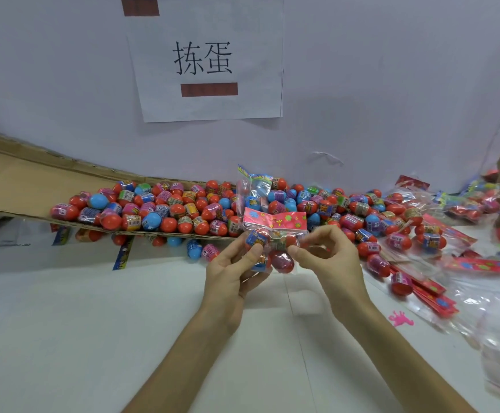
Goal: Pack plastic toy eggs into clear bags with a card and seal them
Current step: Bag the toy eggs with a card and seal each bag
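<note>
A clear bag (275, 248) with several toy eggs inside and a pink flowered card (275, 219) at its top is held above the white table. My left hand (233, 272) grips the bag's left side, thumb over a blue-wrapped egg. My right hand (329, 257) pinches the bag's right edge between thumb and forefinger. A big pile of red, blue and pink eggs (183, 210) lies behind the bag on a flattened cardboard sheet (19, 186).
Another clear bag (256, 186) with a card stands up in the egg pile. Filled bags (439, 216), spare pink cards (421, 287) and empty clear bags (498, 317) crowd the right. A pink toy figure (401, 318) lies on the table. A paper sign (207, 58) hangs on the wall.
</note>
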### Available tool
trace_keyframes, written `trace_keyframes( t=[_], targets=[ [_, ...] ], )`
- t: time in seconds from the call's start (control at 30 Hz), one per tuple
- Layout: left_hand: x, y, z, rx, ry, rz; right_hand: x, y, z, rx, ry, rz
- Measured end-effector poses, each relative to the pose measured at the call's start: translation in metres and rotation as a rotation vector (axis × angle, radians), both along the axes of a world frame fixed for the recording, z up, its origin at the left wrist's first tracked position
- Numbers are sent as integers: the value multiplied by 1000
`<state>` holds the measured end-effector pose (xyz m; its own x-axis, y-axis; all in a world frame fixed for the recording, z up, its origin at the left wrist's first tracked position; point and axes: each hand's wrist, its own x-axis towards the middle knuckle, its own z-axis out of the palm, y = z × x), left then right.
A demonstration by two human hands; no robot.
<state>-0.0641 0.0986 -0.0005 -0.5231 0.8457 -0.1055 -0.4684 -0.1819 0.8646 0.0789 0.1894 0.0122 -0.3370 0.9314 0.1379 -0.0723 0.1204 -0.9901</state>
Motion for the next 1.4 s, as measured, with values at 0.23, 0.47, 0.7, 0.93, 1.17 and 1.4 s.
trace_keyframes(
  t=[0.23,0.47,0.7,0.93,1.17,1.4],
  targets=[
    [1,-3,3,-53,226,-70,14,20,7,-89,-84,272],
    [-16,-4,-2,-100,170,89,42,43,21,-166,-206,396],
    [-16,-2,-3,-104,67,73,97,80,34,-321,873,-29],
    [-12,0,-7,-124,126,62,62,63,17,-173,123,-92],
    [-6,-1,-3,-156,178,106,38,43,11,133,-272,31],
    [-5,-2,0,-212,249,129,23,60,42,365,-557,36]
  ],
)
